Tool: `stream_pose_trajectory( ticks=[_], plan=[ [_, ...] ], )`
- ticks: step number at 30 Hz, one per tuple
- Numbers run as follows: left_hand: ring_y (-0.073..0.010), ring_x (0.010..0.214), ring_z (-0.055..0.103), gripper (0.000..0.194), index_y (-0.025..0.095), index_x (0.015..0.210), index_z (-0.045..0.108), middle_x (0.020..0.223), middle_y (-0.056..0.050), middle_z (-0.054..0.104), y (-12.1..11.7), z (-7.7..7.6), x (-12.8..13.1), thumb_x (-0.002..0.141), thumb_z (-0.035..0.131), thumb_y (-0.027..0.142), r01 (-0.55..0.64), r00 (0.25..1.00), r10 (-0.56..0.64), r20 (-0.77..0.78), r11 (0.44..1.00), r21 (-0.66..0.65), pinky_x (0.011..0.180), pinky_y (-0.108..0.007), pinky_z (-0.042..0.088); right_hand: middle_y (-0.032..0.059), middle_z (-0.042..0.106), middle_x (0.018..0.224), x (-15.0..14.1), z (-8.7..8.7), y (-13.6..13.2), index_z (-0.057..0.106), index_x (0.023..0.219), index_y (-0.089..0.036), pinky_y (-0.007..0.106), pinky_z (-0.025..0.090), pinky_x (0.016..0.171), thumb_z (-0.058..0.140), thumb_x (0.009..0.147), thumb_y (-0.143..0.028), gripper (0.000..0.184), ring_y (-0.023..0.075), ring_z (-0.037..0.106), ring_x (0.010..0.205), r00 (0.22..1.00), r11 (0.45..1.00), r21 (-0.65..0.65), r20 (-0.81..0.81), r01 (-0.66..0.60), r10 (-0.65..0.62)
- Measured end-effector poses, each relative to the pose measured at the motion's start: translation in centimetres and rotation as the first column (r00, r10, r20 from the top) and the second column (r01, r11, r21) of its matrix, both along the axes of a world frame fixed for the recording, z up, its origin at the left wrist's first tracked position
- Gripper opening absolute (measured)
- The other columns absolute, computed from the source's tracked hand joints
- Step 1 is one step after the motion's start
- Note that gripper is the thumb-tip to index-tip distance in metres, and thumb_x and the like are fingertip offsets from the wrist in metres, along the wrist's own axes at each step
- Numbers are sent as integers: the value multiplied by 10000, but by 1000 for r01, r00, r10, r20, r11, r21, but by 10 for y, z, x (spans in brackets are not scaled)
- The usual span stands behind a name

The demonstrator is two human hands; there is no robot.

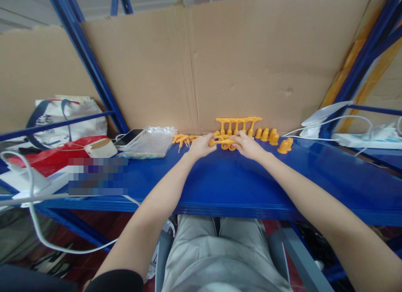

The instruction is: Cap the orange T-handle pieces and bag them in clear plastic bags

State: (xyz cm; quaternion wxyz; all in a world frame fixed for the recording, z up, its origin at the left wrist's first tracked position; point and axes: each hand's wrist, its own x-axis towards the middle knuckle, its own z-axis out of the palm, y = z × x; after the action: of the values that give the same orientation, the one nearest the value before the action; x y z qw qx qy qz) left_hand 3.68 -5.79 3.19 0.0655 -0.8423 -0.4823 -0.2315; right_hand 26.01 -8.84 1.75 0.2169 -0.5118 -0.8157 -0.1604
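Observation:
My left hand (201, 147) is closed with its fingers around the left end of an orange plastic piece (223, 140) that lies sideways just above the blue shelf. Bent fingers of my right hand (250, 147) are at the right end of the same piece; its exact shape is partly hidden. Just below it show round ends of other orange parts (228, 147). Behind my hands stands a row of orange T-shaped handles (237, 123). Left of my left hand lie several orange pieces with metal spirals (181, 140), like corkscrews. Orange cup-shaped parts (266, 135) stand to the right.
The blue shelf (232, 183) ends in front of my lap, with a cardboard panel (251, 61) behind. Leftward lie a clear plastic bag (153, 143), a phone (130, 138), a red bag (65, 153) and a white cable (34, 225). Blue posts (91, 65) frame the sides.

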Motion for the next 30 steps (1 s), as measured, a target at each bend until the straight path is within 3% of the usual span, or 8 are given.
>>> stream_pose_trajectory(
  ticks=[4, 11, 19, 23, 26, 30],
  plan=[
    [-221, 974, 671, 287, 202, 1133, 599, 1007, -60, 718, 1, 0, -1, 872, 581, 320, 41, 998, -43, 37, 998, 38, 818, -288, 480, 141, 548, 1175, 1, 0, 0, 555, 1385, -202, 417, 520, 839, 440, 954, -223, 446, 240, 617, 906, 997, 998, 2, -59, -58, 58],
    [-210, 914, 678, 270, 196, 1117, 605, 926, -46, 721, 1, -1, -2, 887, 595, 337, 42, 998, -43, 54, 999, 27, 758, -269, 462, 168, 534, 1198, 0, 0, 0, 561, 1376, -166, 425, 520, 849, 403, 968, -242, 444, 254, 620, 927, 997, 998, -42, -67, -43, 40],
    [-210, 916, 678, 295, 197, 1088, 617, 945, -52, 718, 6, -3, -5, 889, 613, 415, 37, 993, -41, 111, 999, 40, 775, -270, 469, 148, 546, 1241, 4, 1, 9, 522, 1398, -165, 459, 459, 1026, 512, 895, -201, 505, 271, 568, 1165, 959, 987, 10, -232, -162, 160],
    [-224, 959, 675, 285, 202, 1072, 614, 990, -60, 723, 10, -5, -8, 889, 616, 421, 44, 990, -51, 128, 997, 61, 793, -283, 484, 173, 569, 1267, 7, 4, 9, 505, 1396, -125, 437, 510, 957, 557, 858, -168, 542, 244, 630, 1048, 912, 971, -85, -369, -224, 178],
    [-222, 964, 676, 263, 207, 1046, 610, 994, -58, 726, 12, -6, -8, 877, 634, 407, 64, 988, -77, 135, 993, 103, 785, -282, 490, 163, 591, 1259, 10, 4, 11, 505, 1380, -146, 402, 564, 842, 586, 855, -185, 533, 220, 676, 931, 826, 952, -159, -547, -260, 134],
    [-218, 911, 686, 240, 209, 1008, 608, 950, -53, 730, 13, -7, -6, 854, 665, 383, 102, 981, -128, 148, 979, 175, 753, -280, 491, 83, 687, 947, 12, 4, 15, 561, 1259, -167, 351, 585, 709, 579, 906, -267, 367, 178, 694, 699, 696, 919, -232, -715, -319, 62]
  ],
)
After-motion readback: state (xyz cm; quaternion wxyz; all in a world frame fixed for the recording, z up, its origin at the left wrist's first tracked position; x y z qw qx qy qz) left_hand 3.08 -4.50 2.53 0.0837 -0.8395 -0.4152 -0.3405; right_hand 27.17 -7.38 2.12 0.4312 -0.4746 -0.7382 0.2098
